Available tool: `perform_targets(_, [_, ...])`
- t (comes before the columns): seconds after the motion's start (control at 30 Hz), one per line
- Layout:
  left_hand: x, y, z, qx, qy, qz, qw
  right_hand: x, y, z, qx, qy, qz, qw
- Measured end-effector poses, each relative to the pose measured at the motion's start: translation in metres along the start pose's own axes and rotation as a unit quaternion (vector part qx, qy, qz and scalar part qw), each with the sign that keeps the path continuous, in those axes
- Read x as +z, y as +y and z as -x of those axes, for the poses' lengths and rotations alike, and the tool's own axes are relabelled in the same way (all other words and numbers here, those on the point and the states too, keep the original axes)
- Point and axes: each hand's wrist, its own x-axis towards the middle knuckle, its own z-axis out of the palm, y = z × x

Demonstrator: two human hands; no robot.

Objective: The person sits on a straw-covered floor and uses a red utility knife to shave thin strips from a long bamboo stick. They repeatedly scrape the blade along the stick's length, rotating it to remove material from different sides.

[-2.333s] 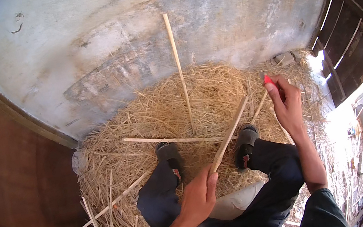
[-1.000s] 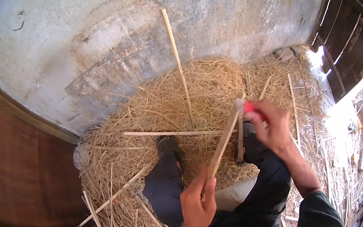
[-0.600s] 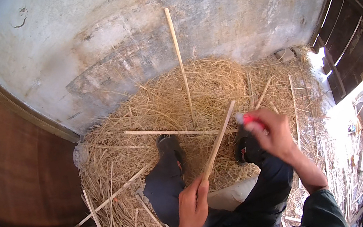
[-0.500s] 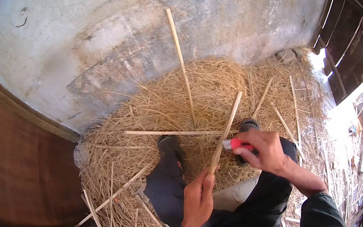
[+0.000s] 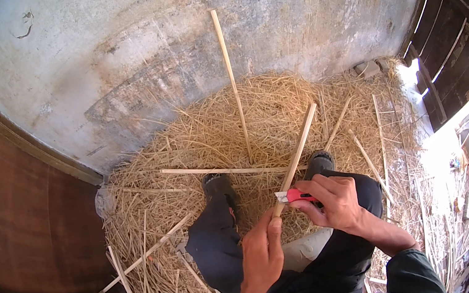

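Fingers of your L hand (image 5: 262,244) clamp stick (image 5: 299,146), those of R hand (image 5: 336,202) clamp knife (image 5: 298,195); blade (image 5: 282,197) is just beyond L fingers, so pls shave lightly, outward.

Stained plaster wall (image 5: 165,39), straw-covered floor (image 5: 212,125), brown panel (image 5: 27,214) at left, dark slatted boards (image 5: 454,23) and bright daylight (image 5: 440,154) at right

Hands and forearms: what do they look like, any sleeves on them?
The left hand and right hand are ungloved, fingers uncovered. Both forearms look bare; a dark greenish sleeve shows above the right one. The left sleeve can't be made out.
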Motion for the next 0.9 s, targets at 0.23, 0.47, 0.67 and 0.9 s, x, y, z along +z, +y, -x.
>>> perform_targets(0.23, [-0.002,0.003,0.01,-0.019,-0.005,0.008,1.0,-0.012,0.008,-0.01,0.026,0.037,0.016,0.999])
perform_targets(0.47, [-0.014,-0.008,0.044,-0.06,-0.076,0.023,0.995,-0.052,0.063,-0.034,0.201,0.175,0.045,0.963])
perform_targets(0.67, [-0.013,-0.028,0.025,-0.063,-0.081,0.113,0.988,-0.036,0.037,-0.014,0.101,0.078,-0.03,0.991])
perform_targets(0.9, [-0.009,-0.014,0.01,-0.081,-0.089,0.129,0.984,-0.003,0.009,0.011,-0.001,-0.014,-0.019,1.0])
